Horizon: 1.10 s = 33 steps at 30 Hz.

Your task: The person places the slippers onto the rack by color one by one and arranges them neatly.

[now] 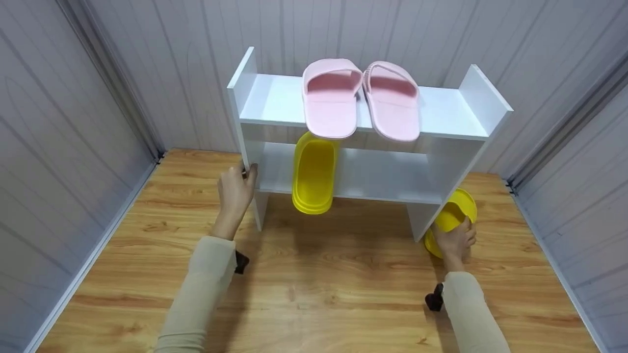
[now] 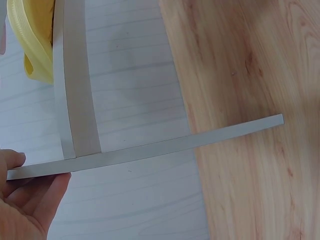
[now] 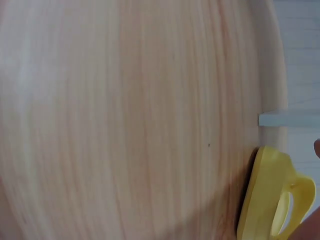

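My left hand (image 1: 235, 191) grips the front edge of the left side panel of a white shoe rack (image 1: 387, 174). In the left wrist view, thumb and fingers (image 2: 52, 197) lie on either side of that panel. Low beside the rack's right panel, my right hand (image 1: 454, 240) holds a yellow slipper (image 1: 463, 198), partly covering it. The right wrist view shows this slipper (image 3: 267, 195) sole down at the floor, the hand only at the frame's edge. A second yellow slipper (image 1: 314, 174) sits on the lower shelf, its end jutting over the front edge.
A pair of pink slippers, the left one (image 1: 331, 115) and the right one (image 1: 397, 117), stands on the top shelf, overhanging its front. The rack stands on a wood-look floor (image 1: 319, 294) before a pale panelled wall (image 1: 186, 73), with walls on both sides.
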Tool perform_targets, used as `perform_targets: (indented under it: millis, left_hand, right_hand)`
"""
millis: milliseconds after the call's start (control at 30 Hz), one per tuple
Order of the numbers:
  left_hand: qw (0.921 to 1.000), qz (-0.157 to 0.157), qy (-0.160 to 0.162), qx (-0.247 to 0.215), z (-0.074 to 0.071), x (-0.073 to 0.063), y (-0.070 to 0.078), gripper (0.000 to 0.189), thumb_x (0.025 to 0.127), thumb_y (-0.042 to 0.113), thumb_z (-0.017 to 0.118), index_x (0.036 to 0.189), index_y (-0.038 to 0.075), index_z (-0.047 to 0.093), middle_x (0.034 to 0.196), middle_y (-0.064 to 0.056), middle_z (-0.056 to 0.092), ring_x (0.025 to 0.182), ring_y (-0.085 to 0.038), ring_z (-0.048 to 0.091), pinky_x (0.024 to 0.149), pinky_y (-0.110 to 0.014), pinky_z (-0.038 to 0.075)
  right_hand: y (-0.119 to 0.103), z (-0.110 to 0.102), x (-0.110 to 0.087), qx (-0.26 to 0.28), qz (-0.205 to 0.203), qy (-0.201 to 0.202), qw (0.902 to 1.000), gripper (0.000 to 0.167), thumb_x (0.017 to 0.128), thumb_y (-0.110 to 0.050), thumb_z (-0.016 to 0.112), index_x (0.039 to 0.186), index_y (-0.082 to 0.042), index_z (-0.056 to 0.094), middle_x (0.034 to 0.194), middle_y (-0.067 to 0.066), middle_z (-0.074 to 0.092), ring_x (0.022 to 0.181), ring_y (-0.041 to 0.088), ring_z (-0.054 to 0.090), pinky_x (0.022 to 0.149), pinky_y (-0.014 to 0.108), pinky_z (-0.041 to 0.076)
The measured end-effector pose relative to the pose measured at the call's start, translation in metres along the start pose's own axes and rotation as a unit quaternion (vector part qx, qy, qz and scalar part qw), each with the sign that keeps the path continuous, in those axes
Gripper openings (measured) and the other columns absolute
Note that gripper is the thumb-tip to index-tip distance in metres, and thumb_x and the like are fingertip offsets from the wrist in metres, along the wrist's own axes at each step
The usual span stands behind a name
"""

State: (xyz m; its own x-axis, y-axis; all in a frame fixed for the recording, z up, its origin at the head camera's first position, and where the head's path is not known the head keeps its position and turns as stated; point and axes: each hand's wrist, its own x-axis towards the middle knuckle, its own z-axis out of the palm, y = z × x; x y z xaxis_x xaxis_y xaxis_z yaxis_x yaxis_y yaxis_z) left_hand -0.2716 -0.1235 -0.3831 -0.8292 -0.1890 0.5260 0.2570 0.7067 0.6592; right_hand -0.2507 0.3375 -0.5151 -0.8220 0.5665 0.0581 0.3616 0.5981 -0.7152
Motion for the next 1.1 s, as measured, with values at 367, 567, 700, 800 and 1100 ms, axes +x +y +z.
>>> perform_targets:
  millis: [367, 567, 700, 800, 1100]
  left_hand:
    - [0.9999, 0.006, 0.008, -0.005, 0.001, 0.0, -0.002, 0.025, 0.085, 0.01, 0.055, 0.094, -0.012, 0.062, 0.086, -0.025, 0.062, 0.076, -0.033, 0.062, 0.06, -0.042, 0.051]
    - [0.9999, 0.008, 0.006, -0.007, 0.002, 0.001, -0.001, 0.025, 0.085, 0.01, 0.054, 0.095, -0.012, 0.061, 0.088, -0.025, 0.062, 0.076, -0.033, 0.062, 0.06, -0.042, 0.051]
    - [0.9999, 0.011, 0.002, -0.001, 0.0, 0.001, -0.001, 0.024, 0.085, 0.01, 0.054, 0.092, -0.011, 0.061, 0.086, -0.025, 0.062, 0.076, -0.034, 0.062, 0.059, -0.042, 0.051]
    - [0.9999, 0.013, 0.001, 0.0, -0.001, 0.0, -0.001, 0.023, 0.086, 0.011, 0.054, 0.09, -0.011, 0.061, 0.085, -0.025, 0.062, 0.076, -0.034, 0.062, 0.06, -0.042, 0.05]
    - [0.9999, 0.005, 0.005, -0.008, 0.001, 0.0, -0.002, 0.023, 0.085, 0.012, 0.055, 0.088, -0.009, 0.062, 0.086, -0.024, 0.062, 0.075, -0.032, 0.062, 0.06, -0.04, 0.051]
  right_hand:
    - [0.006, -0.004, 0.006, -0.036, 0.035, -0.089, 0.9947, 0.107, 0.076, -0.049, 0.057, 0.135, -0.001, -0.018, 0.136, 0.032, -0.011, 0.12, 0.053, 0.002, 0.093, 0.062, 0.013]
    - [0.009, -0.005, 0.008, -0.053, 0.051, -0.113, 0.9909, 0.109, 0.075, -0.047, 0.058, 0.134, -0.004, -0.023, 0.134, 0.034, -0.009, 0.121, 0.052, 0.003, 0.092, 0.063, 0.015]
    - [0.009, -0.009, 0.008, -0.05, 0.04, -0.119, 0.9908, 0.105, 0.076, -0.04, 0.059, 0.134, -0.004, -0.021, 0.132, 0.036, -0.006, 0.12, 0.054, 0.004, 0.092, 0.062, 0.015]
    - [0.009, -0.011, 0.006, -0.052, 0.033, -0.123, 0.9905, 0.103, 0.078, -0.04, 0.057, 0.134, -0.002, -0.021, 0.132, 0.037, -0.004, 0.118, 0.055, 0.005, 0.091, 0.063, 0.015]
    - [0.01, -0.014, 0.005, -0.064, 0.063, -0.127, 0.9879, 0.109, 0.076, -0.05, 0.056, 0.133, -0.004, -0.025, 0.129, 0.038, 0.009, 0.116, 0.053, 0.012, 0.091, 0.061, 0.017]
